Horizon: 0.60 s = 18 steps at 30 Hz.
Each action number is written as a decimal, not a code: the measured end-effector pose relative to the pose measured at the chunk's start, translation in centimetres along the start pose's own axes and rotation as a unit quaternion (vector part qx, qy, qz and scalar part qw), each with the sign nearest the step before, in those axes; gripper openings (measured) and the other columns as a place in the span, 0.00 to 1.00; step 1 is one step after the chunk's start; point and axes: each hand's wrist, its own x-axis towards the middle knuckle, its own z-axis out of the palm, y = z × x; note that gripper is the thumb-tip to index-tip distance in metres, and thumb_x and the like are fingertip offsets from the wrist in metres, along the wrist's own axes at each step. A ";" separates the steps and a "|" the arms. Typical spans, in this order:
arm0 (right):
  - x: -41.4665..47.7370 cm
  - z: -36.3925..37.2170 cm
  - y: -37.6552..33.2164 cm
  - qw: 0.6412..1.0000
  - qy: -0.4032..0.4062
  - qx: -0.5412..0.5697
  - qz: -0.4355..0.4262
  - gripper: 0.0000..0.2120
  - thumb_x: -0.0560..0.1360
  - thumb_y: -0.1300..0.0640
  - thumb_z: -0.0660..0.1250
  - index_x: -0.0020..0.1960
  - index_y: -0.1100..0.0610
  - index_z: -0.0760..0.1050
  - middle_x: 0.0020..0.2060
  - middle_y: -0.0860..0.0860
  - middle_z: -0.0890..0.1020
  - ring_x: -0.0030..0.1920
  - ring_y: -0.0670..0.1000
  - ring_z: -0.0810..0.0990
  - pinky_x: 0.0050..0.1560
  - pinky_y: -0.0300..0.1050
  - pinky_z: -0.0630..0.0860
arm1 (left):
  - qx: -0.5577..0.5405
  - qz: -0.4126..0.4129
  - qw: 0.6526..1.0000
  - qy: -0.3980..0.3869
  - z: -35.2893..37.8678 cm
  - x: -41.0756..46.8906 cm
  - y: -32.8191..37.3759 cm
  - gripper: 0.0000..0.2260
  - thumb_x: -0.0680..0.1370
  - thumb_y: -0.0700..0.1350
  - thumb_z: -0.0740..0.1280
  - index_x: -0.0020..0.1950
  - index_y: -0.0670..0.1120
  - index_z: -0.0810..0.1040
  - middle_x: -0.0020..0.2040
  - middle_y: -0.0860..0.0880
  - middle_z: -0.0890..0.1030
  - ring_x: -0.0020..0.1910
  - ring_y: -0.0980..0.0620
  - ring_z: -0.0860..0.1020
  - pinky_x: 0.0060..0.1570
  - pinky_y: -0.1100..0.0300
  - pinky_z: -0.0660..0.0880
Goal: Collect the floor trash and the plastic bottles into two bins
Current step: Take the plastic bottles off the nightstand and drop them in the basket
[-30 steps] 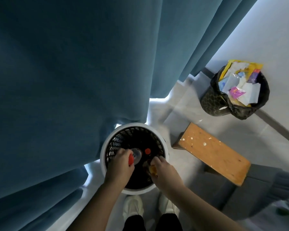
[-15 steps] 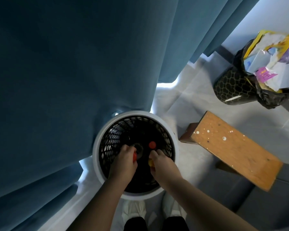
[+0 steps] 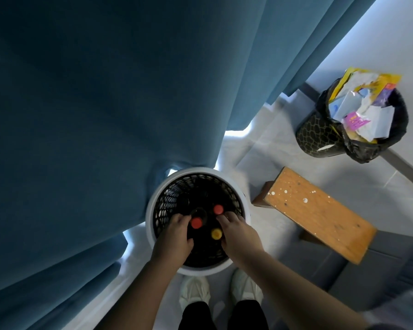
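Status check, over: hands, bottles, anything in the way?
Left hand, right hand down in mesh bin, grip unclear. Three capped bottles inside. Curtain against far rim, not blocking.

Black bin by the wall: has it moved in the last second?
No. The black bin stands at the same spot beyond the bench's far end; only the camera shifted.

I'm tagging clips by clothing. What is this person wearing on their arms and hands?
Nothing that shows. The left hand and right hand are ungloved, no rings, watch or bands visible, and both forearms are bare. A grey blur at the right arm's upper end may be a sleeve; too blurred to tell.
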 end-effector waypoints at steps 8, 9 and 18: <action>-13.7 -11.9 -4.6 0.989 0.049 -0.133 -0.033 0.38 0.76 0.39 0.59 0.78 0.46 0.41 0.78 0.53 0.44 0.77 0.60 0.40 0.74 0.65 0.44 | 0.119 0.022 0.991 0.049 -12.6 -14.9 5.5 0.34 0.76 0.54 0.66 0.77 0.49 0.54 0.78 0.47 0.52 0.76 0.45 0.52 0.72 0.51 0.57; -15.9 -13.6 -5.4 0.987 0.063 -0.141 -0.040 0.38 0.76 0.38 0.58 0.78 0.46 0.41 0.78 0.53 0.44 0.77 0.60 0.39 0.73 0.66 0.43 | 0.135 0.020 0.989 0.062 -14.2 -17.3 6.5 0.35 0.76 0.56 0.65 0.78 0.50 0.52 0.78 0.46 0.50 0.77 0.44 0.50 0.72 0.49 0.55; -33.9 -25.4 -12.2 0.949 0.206 -0.186 -0.148 0.34 0.77 0.36 0.53 0.77 0.44 0.43 0.78 0.54 0.44 0.76 0.61 0.38 0.70 0.71 0.40 | 0.112 -0.073 0.949 0.286 -23.2 -39.3 12.6 0.34 0.75 0.65 0.49 0.76 0.48 0.59 0.77 0.42 0.58 0.76 0.38 0.54 0.68 0.33 0.52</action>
